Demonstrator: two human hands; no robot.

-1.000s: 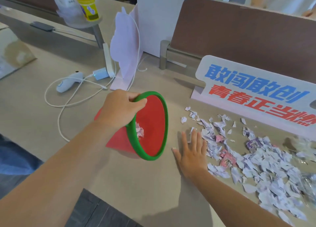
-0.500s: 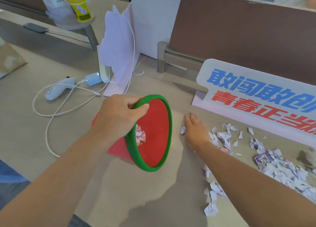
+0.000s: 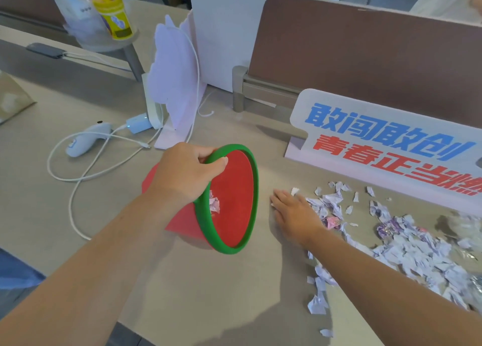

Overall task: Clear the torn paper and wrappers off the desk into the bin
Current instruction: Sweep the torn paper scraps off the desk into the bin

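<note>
My left hand (image 3: 185, 173) grips the green rim of a small red bin (image 3: 232, 202), which lies tipped on its side on the desk with its mouth facing right. A few paper scraps (image 3: 214, 205) lie inside it. My right hand (image 3: 294, 212) rests flat on the desk just right of the bin's mouth, fingers together and pointing left, at the left edge of a spread of torn white paper (image 3: 417, 251). Pink (image 3: 331, 221) and purple wrappers (image 3: 387, 230) lie among the scraps.
A white sign with blue and red characters (image 3: 386, 147) stands behind the scraps. A white handheld device (image 3: 86, 139) with a looping cable (image 3: 75, 204), a charger and a pink paper stand sit to the left. The brown partition (image 3: 365, 58) closes the back.
My right hand went from the near side of the scraps up to the far side by the sign, then came back down towards the bin's mouth. The bin stays tipped in my left hand.
</note>
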